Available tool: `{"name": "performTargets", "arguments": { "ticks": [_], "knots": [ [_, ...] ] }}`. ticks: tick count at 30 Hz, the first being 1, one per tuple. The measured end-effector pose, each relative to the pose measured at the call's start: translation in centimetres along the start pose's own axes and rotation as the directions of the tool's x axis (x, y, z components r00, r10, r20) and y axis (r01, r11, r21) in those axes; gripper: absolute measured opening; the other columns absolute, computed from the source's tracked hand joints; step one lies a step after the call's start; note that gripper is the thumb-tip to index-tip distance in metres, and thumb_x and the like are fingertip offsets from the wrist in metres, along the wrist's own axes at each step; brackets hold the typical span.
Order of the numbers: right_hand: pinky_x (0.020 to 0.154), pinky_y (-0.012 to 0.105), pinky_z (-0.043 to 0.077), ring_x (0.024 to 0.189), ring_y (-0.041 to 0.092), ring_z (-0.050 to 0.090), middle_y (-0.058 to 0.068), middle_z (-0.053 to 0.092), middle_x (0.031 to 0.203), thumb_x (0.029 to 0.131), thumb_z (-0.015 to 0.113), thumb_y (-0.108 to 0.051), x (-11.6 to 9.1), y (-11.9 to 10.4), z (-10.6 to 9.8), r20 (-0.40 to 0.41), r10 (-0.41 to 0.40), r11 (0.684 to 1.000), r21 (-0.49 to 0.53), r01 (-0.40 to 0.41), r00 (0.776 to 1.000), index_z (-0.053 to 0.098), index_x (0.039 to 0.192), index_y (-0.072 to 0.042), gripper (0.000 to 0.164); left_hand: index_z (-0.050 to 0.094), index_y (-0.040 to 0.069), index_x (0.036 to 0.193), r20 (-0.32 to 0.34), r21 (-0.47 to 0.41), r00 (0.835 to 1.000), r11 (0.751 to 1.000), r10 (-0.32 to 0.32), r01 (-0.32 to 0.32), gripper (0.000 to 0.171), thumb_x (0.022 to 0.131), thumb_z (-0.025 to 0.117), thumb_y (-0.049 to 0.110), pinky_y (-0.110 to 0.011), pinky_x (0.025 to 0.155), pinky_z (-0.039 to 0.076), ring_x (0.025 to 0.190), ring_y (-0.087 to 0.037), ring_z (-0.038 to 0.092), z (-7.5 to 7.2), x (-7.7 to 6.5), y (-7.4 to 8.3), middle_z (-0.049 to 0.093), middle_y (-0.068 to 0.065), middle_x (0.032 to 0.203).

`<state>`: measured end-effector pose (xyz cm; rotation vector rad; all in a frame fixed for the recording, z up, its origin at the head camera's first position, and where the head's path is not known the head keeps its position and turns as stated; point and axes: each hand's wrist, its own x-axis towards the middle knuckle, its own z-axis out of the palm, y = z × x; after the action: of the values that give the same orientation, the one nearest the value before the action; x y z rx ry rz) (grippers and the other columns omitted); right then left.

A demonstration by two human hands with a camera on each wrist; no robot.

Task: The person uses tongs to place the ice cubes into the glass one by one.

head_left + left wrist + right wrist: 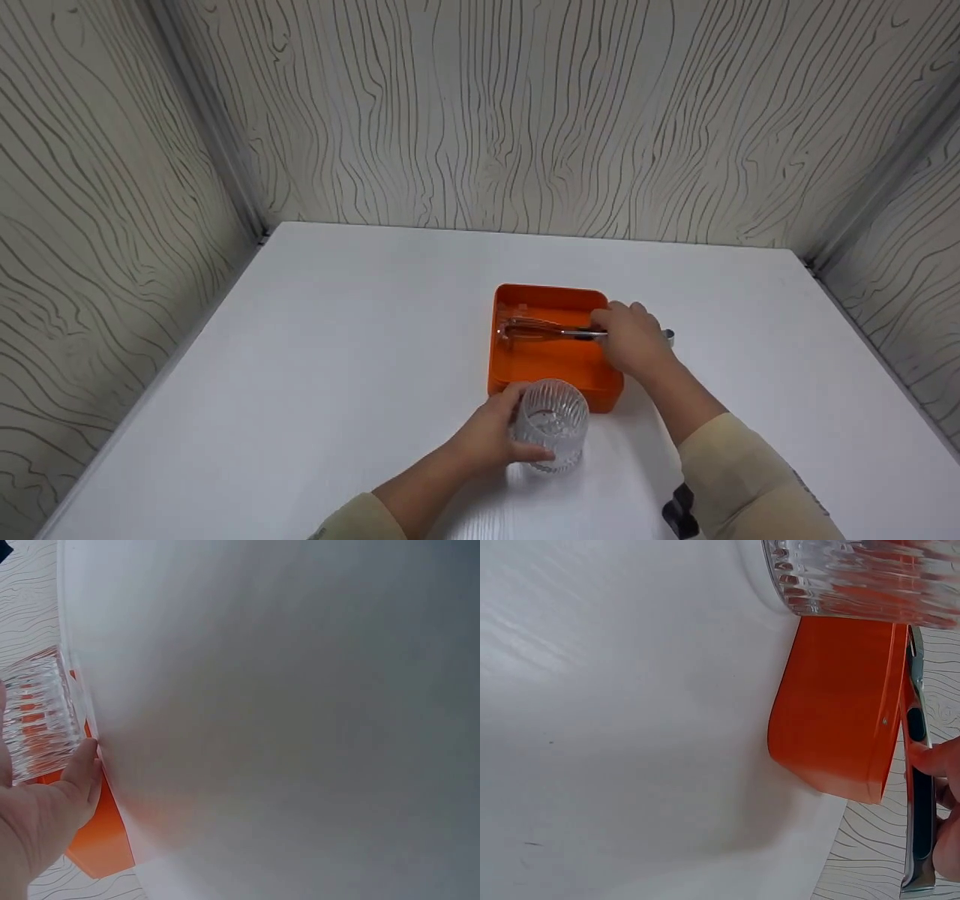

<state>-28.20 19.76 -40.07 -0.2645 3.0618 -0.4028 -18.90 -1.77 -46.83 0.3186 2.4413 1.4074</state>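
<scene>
My left hand (484, 435) grips a clear ribbed glass (566, 442), thumb across the near side and fingers behind. The glass stands upright on the white table, mouth up, overlapping the near edge of an orange box (551, 367) in the head view. Over that box, my right hand (634, 341) holds a whisk (577, 334) by its handle, the wire end pointing left. In the right wrist view, the black and silver whisk handle (922, 817) is pinched between thumb and fingers, beside the box's rim. The left wrist view shows the ribbed glass (41, 716) against my palm.
The white table (360, 315) spreads around the box. Wood-grain patterned panels (480, 112) rise behind it and at both sides. A small black object (680, 512) shows beside the right sleeve (750, 480).
</scene>
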Motion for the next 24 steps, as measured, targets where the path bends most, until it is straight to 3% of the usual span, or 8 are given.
{"name": "performTargets", "arguments": {
  "ticks": [8,15,24],
  "knots": [
    [0.075,0.043,0.047,0.088,0.026,0.045,0.008,0.056,0.097,0.084,0.064,-0.01,-0.7,1.1,-1.2,-0.009,-0.002,1.0,0.028,0.002,1.0,0.065,0.102,-0.015,0.019,0.043,0.034,0.121,0.003,-0.007,1.0,1.0,0.015,-0.015,0.075,0.059,0.084,0.038,-0.04,0.094,0.045,0.107,-0.013,0.051,-0.1,0.0,0.0,0.052,0.014,0.114],
    [0.065,0.035,0.042,0.079,0.024,0.043,0.004,0.055,0.085,0.086,0.063,-0.012,-1.5,2.3,-2.6,-0.046,-0.07,0.998,-0.009,0.069,0.996,0.065,0.097,-0.015,0.012,0.042,0.034,0.122,0.005,-0.016,1.0,1.0,0.005,-0.005,0.076,0.059,0.084,0.039,-0.04,0.095,0.043,0.109,-0.012,0.051,-0.1,0.0,0.1,0.052,0.015,0.116],
    [0.066,0.034,0.043,0.078,0.023,0.044,0.001,0.056,0.082,0.085,0.062,-0.008,-3.2,3.2,-4.3,-0.073,-0.106,0.994,0.012,0.107,0.992,0.066,0.097,-0.013,0.013,0.042,0.034,0.121,0.011,-0.021,1.0,1.0,0.014,-0.013,0.073,0.06,0.083,0.038,-0.04,0.095,0.043,0.108,-0.012,0.051,-0.1,0.0,0.2,0.052,0.015,0.115]
  ]
}}
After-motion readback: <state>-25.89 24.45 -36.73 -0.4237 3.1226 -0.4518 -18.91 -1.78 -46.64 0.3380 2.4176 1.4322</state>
